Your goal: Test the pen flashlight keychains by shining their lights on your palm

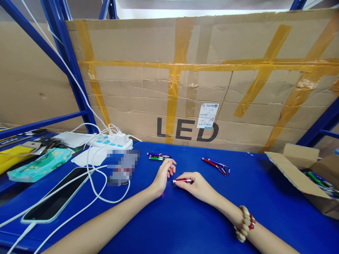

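Pinched between the thumb and fingers of my right hand [199, 185] is a small red penlight [186, 181], its silver end pointing left toward my other hand. My left hand [162, 176] is held just left of it, fingers loosely curved and apart, with nothing visible in them. A small pink glow shows beside the left wrist. Behind that hand lie a purple penlight [158, 154] and a green penlight [155, 158], side by side. Farther right, another red penlight [213, 164] rests next to a purple one [217, 163], with cord loops at their right ends.
An open cardboard box [288, 173] with several shiny pens or lights stands at right. On the left are a phone [57, 195], white cables, a power strip [112, 141] and a blurred-out item [123, 167]. A large carton [137, 95] marked LED walls off the blue table's back.
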Available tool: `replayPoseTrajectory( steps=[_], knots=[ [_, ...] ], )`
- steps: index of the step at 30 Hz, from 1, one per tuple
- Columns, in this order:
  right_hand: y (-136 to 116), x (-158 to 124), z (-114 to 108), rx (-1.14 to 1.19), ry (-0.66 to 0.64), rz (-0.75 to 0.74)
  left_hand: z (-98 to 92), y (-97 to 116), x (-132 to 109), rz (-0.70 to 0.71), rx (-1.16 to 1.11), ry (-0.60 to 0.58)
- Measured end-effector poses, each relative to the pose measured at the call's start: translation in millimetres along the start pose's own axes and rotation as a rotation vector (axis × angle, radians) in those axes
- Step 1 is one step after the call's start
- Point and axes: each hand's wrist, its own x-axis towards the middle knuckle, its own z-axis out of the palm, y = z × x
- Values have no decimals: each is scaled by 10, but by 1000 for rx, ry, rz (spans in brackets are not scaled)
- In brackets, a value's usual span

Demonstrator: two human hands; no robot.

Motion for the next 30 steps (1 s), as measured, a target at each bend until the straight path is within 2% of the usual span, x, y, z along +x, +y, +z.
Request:
replayPoseTrajectory(
  steps=[20, 24, 30],
  knots=[
    [54, 0, -3, 0, -26, -36, -2, 30, -18, 3, 9, -13],
    [37, -3, -10, -147, -34, -40, -5, 22, -23, 20, 34, -9],
    [25, -34, -96, -488, 37, -41, -26, 25, -17, 49, 105, 146]
  ],
)
